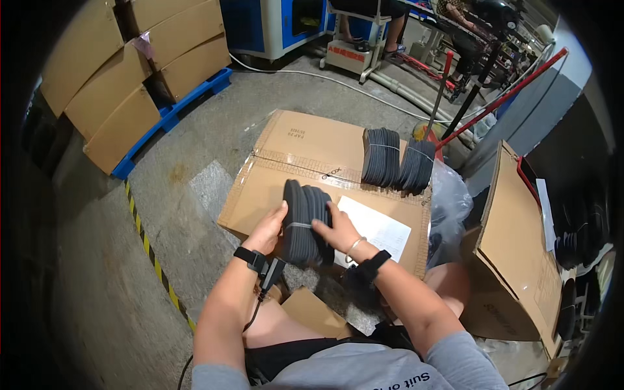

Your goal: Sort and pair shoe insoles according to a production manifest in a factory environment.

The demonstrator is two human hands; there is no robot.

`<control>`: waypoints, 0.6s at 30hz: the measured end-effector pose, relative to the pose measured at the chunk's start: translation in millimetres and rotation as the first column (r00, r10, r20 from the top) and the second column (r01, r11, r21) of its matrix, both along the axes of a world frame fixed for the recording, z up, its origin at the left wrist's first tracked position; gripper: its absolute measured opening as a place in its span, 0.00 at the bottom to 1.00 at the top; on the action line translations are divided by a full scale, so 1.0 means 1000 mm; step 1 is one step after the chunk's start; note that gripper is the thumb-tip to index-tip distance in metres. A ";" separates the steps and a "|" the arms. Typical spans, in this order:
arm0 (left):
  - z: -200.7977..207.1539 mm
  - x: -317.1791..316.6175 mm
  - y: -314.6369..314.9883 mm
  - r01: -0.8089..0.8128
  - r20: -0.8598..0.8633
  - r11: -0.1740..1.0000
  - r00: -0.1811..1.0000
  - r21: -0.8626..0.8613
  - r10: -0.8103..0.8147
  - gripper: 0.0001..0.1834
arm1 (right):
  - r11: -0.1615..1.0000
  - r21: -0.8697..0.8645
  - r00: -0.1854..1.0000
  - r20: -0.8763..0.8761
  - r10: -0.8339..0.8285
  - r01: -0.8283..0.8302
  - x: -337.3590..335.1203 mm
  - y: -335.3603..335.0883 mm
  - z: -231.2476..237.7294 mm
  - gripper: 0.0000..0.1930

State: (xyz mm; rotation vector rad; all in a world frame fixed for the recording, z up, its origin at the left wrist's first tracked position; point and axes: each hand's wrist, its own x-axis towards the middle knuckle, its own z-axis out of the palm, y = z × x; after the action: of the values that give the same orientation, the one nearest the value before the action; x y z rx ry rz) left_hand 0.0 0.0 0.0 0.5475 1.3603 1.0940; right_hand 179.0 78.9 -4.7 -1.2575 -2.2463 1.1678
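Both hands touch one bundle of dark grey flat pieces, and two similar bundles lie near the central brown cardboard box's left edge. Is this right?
Not left: the head view shows both similar bundles near the right edge of the central brown cardboard box.

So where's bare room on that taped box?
The box is bare between tape seam, far edge and two dark bundles. Crowded: right, by those bundles and white paper; near middle, by left hand, right hand and held bundle.
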 end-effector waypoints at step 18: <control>-0.042 -0.016 0.018 -0.090 -0.427 0.991 0.896 0.098 0.123 0.33 | 0.993 -0.114 0.975 -0.213 -0.058 0.034 -0.030 0.012 -0.036 0.44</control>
State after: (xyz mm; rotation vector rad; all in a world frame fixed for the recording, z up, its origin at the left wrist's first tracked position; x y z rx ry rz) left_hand -16.3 18.4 -42.2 0.8160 1.7569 1.1591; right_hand 149.3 90.8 -41.2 -1.1539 -2.0105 1.3557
